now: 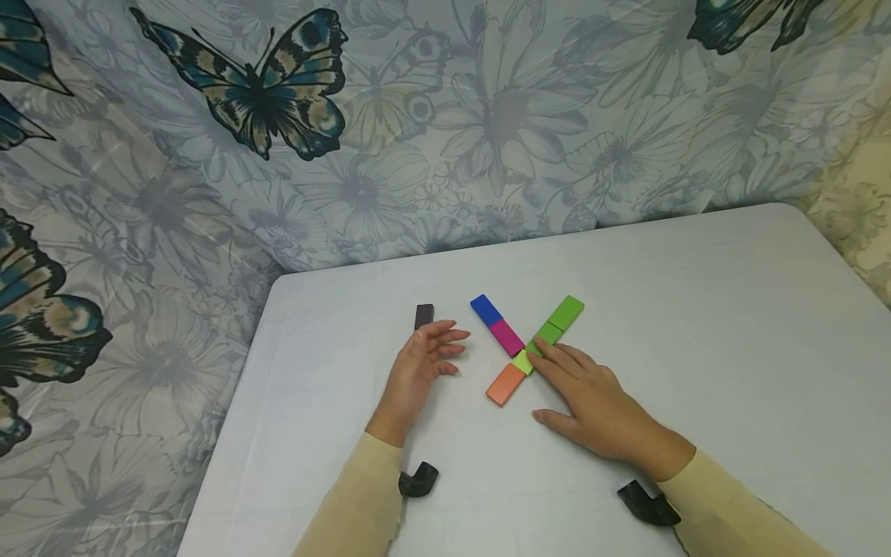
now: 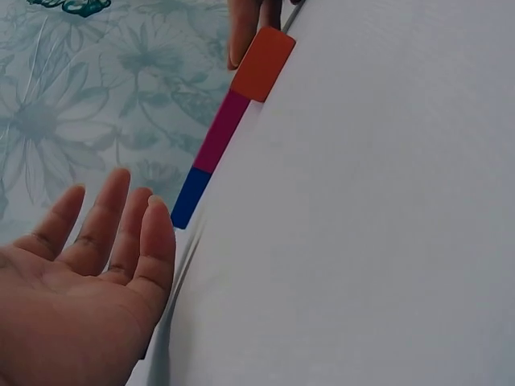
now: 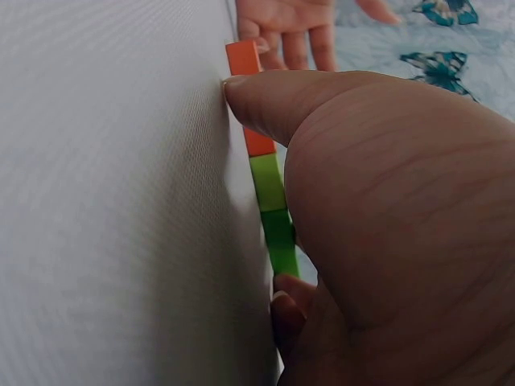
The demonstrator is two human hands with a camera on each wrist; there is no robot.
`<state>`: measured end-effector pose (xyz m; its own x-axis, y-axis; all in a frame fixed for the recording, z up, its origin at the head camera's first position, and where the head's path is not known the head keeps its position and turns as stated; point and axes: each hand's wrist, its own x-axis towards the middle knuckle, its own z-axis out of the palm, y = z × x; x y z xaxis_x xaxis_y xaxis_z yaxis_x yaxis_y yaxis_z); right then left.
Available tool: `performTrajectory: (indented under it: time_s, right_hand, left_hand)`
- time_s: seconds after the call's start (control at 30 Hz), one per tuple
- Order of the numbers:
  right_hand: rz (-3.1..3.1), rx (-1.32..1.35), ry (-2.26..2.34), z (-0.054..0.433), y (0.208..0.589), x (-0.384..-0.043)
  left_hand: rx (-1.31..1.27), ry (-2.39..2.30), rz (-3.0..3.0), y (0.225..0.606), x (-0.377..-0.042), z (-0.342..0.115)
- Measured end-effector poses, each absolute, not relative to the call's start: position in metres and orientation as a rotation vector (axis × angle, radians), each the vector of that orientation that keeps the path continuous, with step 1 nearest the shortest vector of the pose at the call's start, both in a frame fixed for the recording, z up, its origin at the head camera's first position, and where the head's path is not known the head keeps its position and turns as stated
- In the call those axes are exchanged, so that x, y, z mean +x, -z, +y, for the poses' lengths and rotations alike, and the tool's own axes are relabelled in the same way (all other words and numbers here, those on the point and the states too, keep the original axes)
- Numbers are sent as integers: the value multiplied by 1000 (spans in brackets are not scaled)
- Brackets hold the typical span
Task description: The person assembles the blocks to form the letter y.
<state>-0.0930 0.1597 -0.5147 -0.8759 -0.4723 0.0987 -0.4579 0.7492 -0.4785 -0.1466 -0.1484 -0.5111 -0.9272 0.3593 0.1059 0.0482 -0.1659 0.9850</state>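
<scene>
Small coloured blocks form a slanted cross on the white table. One arm runs from an orange block [image 1: 505,384] through a yellow-green block [image 1: 521,362] to several green blocks [image 1: 566,312]. A magenta block [image 1: 507,338] and a blue block [image 1: 485,309] make a branch to the upper left. My right hand [image 1: 602,406] has its index and middle fingertips against the row near the yellow-green and green blocks, thumb spread apart. To the left, my left hand [image 1: 420,367] hovers with loosely bent fingers and holds nothing. A dark block [image 1: 424,315] lies just beyond it, partly hidden.
The white table [image 1: 731,325] reaches back to a wall covering [image 1: 487,116] with flowers and butterflies. Black wrist pieces [image 1: 419,481] show beside both sleeves. Another covered wall stands along the left side.
</scene>
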Motion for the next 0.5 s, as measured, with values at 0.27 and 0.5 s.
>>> performTrajectory:
  time_s: [0.27, 0.5]
  right_hand:
    - [2906, -789, 807, 160, 515, -93]
    - [2908, -781, 792, 160, 515, -94]
  left_hand:
    - [377, -2378, 1900, 513, -153, -166]
    - [195, -2515, 1984, 516, -160, -179]
